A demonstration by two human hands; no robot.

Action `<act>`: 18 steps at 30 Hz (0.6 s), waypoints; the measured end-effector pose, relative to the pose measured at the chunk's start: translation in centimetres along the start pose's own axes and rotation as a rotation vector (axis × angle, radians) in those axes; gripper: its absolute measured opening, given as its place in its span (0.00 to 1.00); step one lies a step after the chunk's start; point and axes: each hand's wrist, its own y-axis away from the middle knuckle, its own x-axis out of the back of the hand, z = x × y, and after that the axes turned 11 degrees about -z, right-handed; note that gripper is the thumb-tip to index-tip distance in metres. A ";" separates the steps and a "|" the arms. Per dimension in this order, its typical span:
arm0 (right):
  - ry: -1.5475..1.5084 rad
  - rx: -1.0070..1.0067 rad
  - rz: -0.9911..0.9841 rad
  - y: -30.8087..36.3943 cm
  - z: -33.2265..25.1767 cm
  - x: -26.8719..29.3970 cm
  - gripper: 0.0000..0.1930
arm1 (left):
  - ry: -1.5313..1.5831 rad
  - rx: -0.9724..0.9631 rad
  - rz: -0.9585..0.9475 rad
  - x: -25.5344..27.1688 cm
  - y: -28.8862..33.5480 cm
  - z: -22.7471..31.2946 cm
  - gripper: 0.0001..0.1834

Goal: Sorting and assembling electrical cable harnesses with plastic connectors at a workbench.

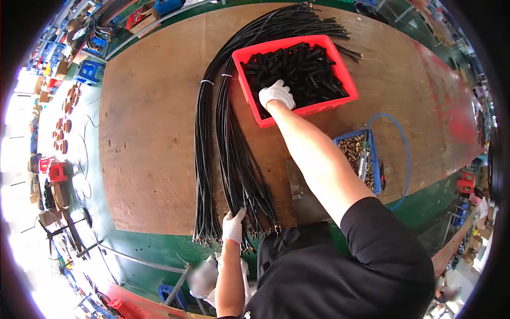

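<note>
left hand (232, 225) at the near ends of the black cables (227, 143), right hand (277, 95) in the red bin (325, 106)
bin of black tubes (313, 74) and cables lie on the desk (149, 133); cannot tell whether either hand is clamped on anything.

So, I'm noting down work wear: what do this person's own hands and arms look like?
The left hand and right hand wear white gloves; a thin reddish edge shows at the left cuff. Both forearms are bare, and the right arm has a short black sleeve.
</note>
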 end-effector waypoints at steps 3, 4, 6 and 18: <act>-0.004 0.055 0.035 0.2 0.4 -0.4 0.39 | 0.010 -0.009 0.008 -0.7 0.3 0.3 0.09; -0.008 0.092 0.040 0.3 0.4 -0.3 0.40 | 0.015 -0.014 0.012 -0.7 0.3 0.1 0.09; -0.038 0.137 0.021 -0.9 0.9 0.2 0.41 | 0.026 -0.015 0.000 -0.9 0.2 0.2 0.08; -0.462 0.619 -0.281 -7.6 6.8 3.9 0.14 | -0.002 0.027 0.009 -0.4 -0.2 0.5 0.08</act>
